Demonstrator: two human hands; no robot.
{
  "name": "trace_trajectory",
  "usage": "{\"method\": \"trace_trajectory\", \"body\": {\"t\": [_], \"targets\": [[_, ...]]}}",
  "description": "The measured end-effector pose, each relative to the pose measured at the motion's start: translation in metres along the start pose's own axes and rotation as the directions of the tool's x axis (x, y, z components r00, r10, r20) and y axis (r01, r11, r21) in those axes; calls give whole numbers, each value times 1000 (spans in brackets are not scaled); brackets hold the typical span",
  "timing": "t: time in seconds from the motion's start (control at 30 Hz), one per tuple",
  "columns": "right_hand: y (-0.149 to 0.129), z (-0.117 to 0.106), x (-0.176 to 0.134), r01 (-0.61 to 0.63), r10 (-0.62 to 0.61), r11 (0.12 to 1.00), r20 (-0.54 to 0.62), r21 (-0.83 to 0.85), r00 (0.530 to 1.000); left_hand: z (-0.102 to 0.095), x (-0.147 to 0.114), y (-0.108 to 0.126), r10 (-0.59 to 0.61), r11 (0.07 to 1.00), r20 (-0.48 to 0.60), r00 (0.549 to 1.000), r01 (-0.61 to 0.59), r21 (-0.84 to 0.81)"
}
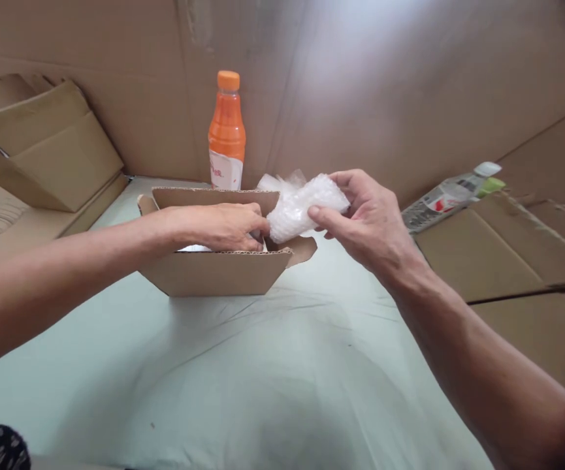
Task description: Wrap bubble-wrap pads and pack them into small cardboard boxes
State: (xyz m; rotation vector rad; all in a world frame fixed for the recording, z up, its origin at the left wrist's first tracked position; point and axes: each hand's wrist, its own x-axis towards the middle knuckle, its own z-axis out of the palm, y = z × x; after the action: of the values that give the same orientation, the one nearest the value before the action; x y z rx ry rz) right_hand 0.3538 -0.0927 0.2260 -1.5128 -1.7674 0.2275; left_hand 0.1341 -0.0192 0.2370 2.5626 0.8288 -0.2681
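A small open cardboard box (223, 274) stands on the pale green cloth. My left hand (228, 225) reaches into it from the left; its fingers are curled near the right end, and what they grip is hidden by the hand and the box wall. A bit of something white shows below the wrist inside the box. My right hand (360, 212) pinches a bundle of bubble wrap (294, 212) between thumb and fingers. The bundle is above the box's right end, its left tip close to my left fingertips. Whether anything is wrapped inside cannot be seen.
An orange bottle (227, 134) stands upright behind the box. Larger cardboard boxes flank the cloth (262, 378), one at left (66, 156) and one at right (502, 254). A clear plastic bottle (451, 196) leans by the right box. A cardboard wall (360, 85) closes the back.
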Motion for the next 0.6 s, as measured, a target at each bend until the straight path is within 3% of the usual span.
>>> {"method": "trace_trajectory", "body": {"t": [0.17, 0.37, 0.6], "targets": [[-18, -5, -8, 44, -29, 970, 65, -240, 997, 5, -7, -7, 14, 1000, 92, 996, -11, -29], [-43, -3, -5, 56, 6, 938, 178, -341, 984, 7, -18, -8, -56, 997, -33, 998, 54, -46], [-44, 21, 6, 153, 54, 894, 440, -421, 896, 8, -21, -4, -120, 991, -76, 990, 115, -63]]}}
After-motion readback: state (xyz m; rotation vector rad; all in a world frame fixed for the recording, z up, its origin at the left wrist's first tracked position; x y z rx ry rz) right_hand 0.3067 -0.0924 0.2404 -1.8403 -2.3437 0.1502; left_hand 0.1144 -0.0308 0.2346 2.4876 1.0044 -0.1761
